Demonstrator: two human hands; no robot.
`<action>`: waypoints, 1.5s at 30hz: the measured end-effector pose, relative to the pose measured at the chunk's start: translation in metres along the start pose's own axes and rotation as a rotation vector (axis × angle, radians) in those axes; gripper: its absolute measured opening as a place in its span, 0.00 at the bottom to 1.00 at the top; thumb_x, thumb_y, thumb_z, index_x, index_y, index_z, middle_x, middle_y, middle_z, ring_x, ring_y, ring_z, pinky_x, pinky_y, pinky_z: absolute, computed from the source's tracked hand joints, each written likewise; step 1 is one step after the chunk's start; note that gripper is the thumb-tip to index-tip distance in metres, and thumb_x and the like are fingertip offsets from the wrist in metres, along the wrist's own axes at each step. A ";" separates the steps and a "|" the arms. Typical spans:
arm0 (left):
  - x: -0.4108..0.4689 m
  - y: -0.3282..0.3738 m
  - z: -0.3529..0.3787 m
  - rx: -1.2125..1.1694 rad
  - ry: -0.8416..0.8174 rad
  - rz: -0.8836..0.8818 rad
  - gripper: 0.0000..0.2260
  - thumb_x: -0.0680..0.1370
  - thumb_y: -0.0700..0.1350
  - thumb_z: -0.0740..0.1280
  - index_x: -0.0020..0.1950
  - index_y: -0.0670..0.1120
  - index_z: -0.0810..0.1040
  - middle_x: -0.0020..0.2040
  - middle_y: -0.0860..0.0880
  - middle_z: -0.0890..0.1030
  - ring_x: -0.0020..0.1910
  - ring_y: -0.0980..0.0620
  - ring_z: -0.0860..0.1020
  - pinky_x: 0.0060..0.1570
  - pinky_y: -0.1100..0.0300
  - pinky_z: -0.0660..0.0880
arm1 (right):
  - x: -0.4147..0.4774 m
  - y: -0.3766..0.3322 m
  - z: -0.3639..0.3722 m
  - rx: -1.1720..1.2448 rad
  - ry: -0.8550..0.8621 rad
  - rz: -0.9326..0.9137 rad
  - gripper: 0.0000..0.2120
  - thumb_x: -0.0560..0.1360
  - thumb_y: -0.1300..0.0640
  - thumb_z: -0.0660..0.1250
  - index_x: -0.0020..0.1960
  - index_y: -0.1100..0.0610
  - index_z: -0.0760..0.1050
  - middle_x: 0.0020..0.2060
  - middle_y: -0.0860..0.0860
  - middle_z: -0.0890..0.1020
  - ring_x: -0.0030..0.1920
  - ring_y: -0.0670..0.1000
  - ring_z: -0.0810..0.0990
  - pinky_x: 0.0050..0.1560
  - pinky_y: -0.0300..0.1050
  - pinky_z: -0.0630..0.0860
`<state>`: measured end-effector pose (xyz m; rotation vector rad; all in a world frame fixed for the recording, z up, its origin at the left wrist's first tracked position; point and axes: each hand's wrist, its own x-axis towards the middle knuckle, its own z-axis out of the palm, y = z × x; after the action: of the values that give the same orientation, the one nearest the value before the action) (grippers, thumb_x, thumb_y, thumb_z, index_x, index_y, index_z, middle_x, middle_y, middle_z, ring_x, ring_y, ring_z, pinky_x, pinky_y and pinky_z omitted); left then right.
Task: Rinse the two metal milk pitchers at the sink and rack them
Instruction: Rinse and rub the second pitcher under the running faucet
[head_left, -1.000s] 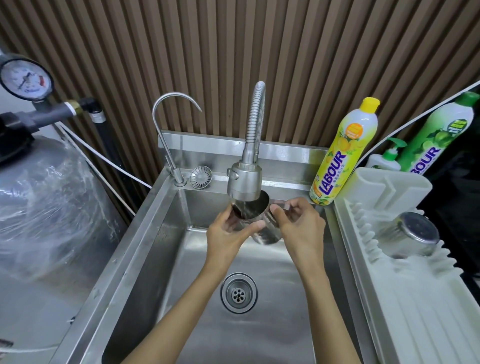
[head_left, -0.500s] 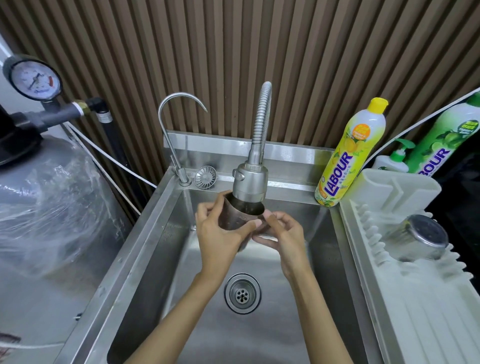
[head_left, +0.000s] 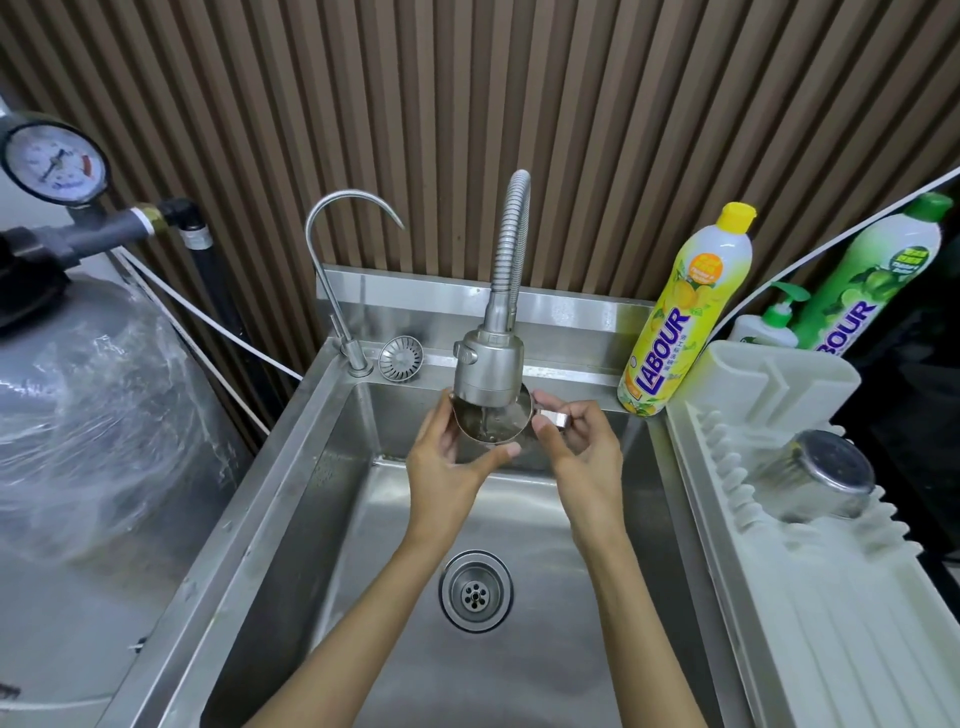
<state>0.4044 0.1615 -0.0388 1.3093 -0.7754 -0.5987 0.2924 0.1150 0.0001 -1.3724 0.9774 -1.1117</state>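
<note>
Left hand (head_left: 448, 470) curled round pitcher (head_left: 493, 423) under spray head (head_left: 488, 370), right hand (head_left: 584, 449) pinched its handle (head_left: 554, 415), yellow LABOUR bottle (head_left: 685, 312) stood at back-right corner of sink (head_left: 262, 493).

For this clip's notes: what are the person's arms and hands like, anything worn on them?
The left hand and right hand are bare: no gloves, and no rings show. The left forearm and right forearm are bare too, with no sleeve, watch or bracelet in view down to the picture's lower edge.
</note>
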 end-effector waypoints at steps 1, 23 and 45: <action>0.002 0.002 -0.002 0.023 0.027 0.040 0.34 0.59 0.39 0.79 0.64 0.46 0.73 0.59 0.47 0.77 0.60 0.51 0.77 0.64 0.55 0.73 | 0.002 0.006 0.003 0.086 -0.027 0.042 0.09 0.75 0.65 0.65 0.40 0.56 0.69 0.52 0.47 0.83 0.53 0.41 0.81 0.55 0.32 0.75; -0.003 0.002 0.001 0.092 -0.031 -0.088 0.30 0.58 0.49 0.80 0.58 0.46 0.79 0.53 0.47 0.83 0.55 0.50 0.81 0.60 0.54 0.75 | -0.001 -0.011 -0.006 -0.198 0.106 -0.006 0.12 0.72 0.63 0.70 0.36 0.53 0.69 0.44 0.47 0.84 0.46 0.45 0.82 0.53 0.39 0.76; -0.007 0.015 -0.004 0.123 -0.084 -0.126 0.26 0.59 0.52 0.81 0.54 0.51 0.81 0.48 0.51 0.85 0.50 0.55 0.82 0.53 0.62 0.75 | -0.002 -0.017 -0.009 -0.448 0.142 -0.047 0.13 0.70 0.53 0.73 0.33 0.48 0.69 0.36 0.51 0.83 0.41 0.53 0.82 0.47 0.48 0.77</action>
<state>0.4024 0.1716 -0.0256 1.4615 -0.8131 -0.7194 0.2824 0.1164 0.0169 -1.6949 1.3624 -1.0749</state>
